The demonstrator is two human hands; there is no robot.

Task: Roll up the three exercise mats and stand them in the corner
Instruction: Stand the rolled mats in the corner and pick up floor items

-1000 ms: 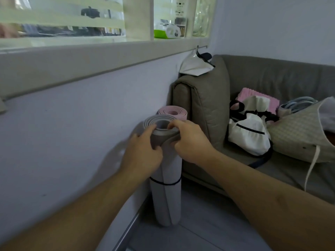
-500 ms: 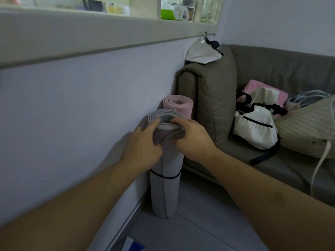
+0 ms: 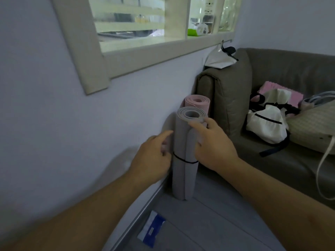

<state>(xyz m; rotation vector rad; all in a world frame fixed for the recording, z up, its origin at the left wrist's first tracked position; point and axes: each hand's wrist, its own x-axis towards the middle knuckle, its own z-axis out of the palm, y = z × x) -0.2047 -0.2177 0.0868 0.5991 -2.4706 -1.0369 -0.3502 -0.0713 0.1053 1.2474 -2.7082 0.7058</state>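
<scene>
The grey mat [image 3: 183,160], banded and upright beside the pink mat [image 3: 198,103], is best steadied until balanced, as the left hand [image 3: 151,160] hangs open and the right hand [image 3: 211,147] rests relaxed fingers [image 3: 196,126] against its rim.

Two rolled mats [image 3: 183,160] stand between wall [image 3: 90,133] and sofa [image 3: 226,98] (upright).

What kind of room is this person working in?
Probably a living room in a home. A grey sofa piled with bags stands against the wall, two rolled exercise mats stand beside its arm, and an interior window opens onto another room.
</scene>
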